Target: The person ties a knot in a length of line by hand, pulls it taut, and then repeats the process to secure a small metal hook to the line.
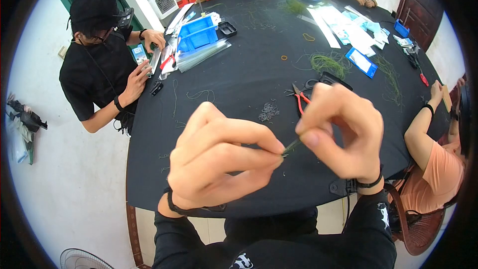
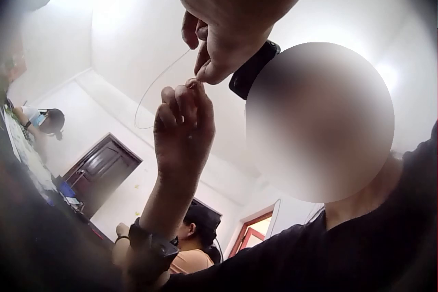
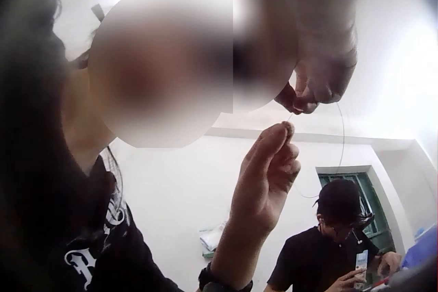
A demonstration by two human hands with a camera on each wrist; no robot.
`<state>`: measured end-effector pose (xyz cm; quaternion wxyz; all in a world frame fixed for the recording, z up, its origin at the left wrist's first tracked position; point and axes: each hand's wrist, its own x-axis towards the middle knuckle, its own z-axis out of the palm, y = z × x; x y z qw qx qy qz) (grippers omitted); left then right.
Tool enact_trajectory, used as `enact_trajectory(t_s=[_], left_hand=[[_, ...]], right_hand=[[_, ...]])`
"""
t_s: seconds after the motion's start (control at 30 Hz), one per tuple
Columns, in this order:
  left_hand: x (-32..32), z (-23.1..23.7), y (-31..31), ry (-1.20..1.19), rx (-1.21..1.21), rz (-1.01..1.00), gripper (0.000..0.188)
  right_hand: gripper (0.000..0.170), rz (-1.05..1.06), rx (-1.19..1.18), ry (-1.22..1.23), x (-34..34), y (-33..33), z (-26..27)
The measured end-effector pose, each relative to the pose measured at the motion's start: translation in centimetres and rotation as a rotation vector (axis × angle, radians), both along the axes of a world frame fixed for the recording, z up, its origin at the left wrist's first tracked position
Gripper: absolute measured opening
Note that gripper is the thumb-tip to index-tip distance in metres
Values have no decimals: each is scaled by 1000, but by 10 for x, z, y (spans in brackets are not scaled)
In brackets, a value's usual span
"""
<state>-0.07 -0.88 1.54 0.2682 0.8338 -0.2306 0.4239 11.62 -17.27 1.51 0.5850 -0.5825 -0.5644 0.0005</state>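
Both hands are raised close together over the black table, fingertips nearly meeting. My left hand (image 1: 224, 157) pinches one part of a thin green line (image 1: 292, 146) between thumb and fingertips. Just to its right, my right hand (image 1: 343, 132) pinches the same line, thumb against curled forefinger. In the left wrist view a slack loop of the line (image 2: 139, 100) bows out beside the hands. The right wrist view also shows the line (image 3: 343, 141) hanging in a curve. The fingertips hide the pinched part of it.
Red-handled pliers (image 1: 298, 100) lie beyond the right hand, near a tangle of small grey pieces (image 1: 269, 111). Farther back are a coil of green line (image 1: 328, 66), a blue-and-white packet (image 1: 361, 63) and a blue basket (image 1: 198, 35). Other people sit around the black table (image 1: 239, 77).
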Motion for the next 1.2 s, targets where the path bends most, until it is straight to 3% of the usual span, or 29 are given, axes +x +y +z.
enact_trajectory(t_s=[0.07,0.2,0.3,0.5,0.6,0.83,1.2], left_hand=[[0,-1,1,12,-82,-17,19],[-1,-3,4,-38,-183,22,18],[1,-5,5,-99,-209,9,28],[-1,-2,8,-99,-150,8,27],[-3,-1,5,-3,-208,-27,27],[5,-7,10,-86,-205,-26,25],[1,-1,3,-66,-120,61,20]], right_hand=[[8,72,6,45,8,9,-11],[13,96,53,-140,-3,20,-18],[17,92,68,-183,-14,15,-14],[18,8,161,-340,-14,16,-16],[17,-110,83,-220,-8,22,-21],[20,-97,237,-481,-21,28,-37],[22,-236,297,-526,-21,2,-14]])
